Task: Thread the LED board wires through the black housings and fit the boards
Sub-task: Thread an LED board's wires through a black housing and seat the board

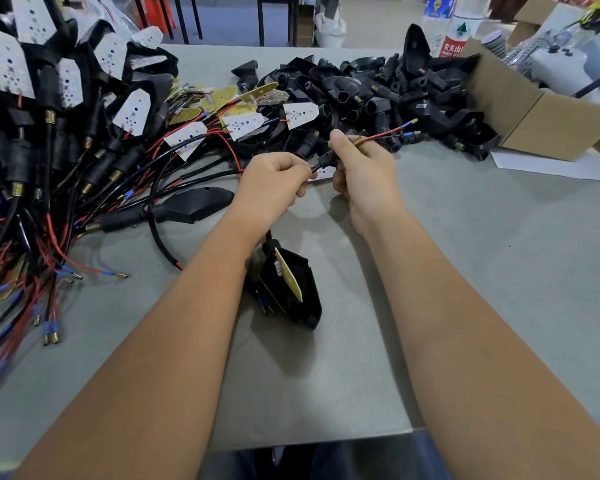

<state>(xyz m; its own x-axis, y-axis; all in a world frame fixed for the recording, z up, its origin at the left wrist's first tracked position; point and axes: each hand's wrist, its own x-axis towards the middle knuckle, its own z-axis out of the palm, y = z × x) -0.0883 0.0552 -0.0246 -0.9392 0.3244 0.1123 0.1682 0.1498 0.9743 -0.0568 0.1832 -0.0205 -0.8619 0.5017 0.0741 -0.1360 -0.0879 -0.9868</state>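
Grey work table [499,271] fills most of the view, w/ a bare floor and dark table legs beyond its far edge. Far left: big heap of finished assemblies [59,109], black housings w/ white LED boards fitted, red & black wires trailing toward the near edge w/ blue-sleeved terminals. Far centre: pile of empty black housings [378,88] spilling from an open cardboard box [534,109] on the right. Behind that, a clear bottle [459,26] w/ a red label, Chinese characters 农夫山 readable; a 2nd bottle w/ blue label next to it, text too blurred. Between the piles: loose LED boards [243,123], some white side up, some yellow.

Near centre, between the forearms, one black housing [288,289] lies on the table w/ a yellow-backed board [290,278] tilted up inside, not seated flat.

Both hands are raised over the table centre, close together. Left hand [274,183]: fingers curled, thumb & forefinger pinching a black wire. Right hand [361,168]: fingers curled round a black housing stem [326,159], thumb up beside its brass spring [358,141]. Red & black wires [392,132] exit the spring past the right fingertips, ending in blue-sleeved terminals, pointing at the housing pile.
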